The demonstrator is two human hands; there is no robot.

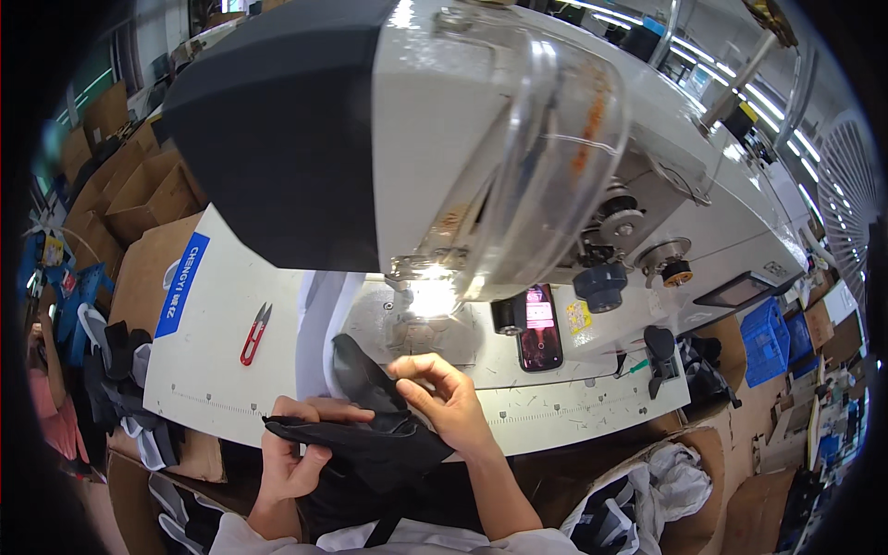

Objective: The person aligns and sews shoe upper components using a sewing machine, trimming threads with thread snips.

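Note:
A black fabric piece (370,444) is held up in front of me at the near edge of the sewing table. My left hand (301,453) grips its left end, fingers over the top and thumb below. My right hand (444,402) is at its upper right side, thumb and forefinger curled into a pinch close to the cloth; what lies between their tips is too small to make out. A stiff dark flap (356,370) stands up from the piece toward the machine. Beyond it, a grey and white fabric strip (319,324) runs under the sewing machine head (444,120).
Red-handled thread snips (254,335) lie on the white tabletop (217,379). A lit phone (539,333) rests right of the needle area, beneath the machine arm. Boxes of fabric pieces (647,490) stand below the table. Another person (55,407) is at far left.

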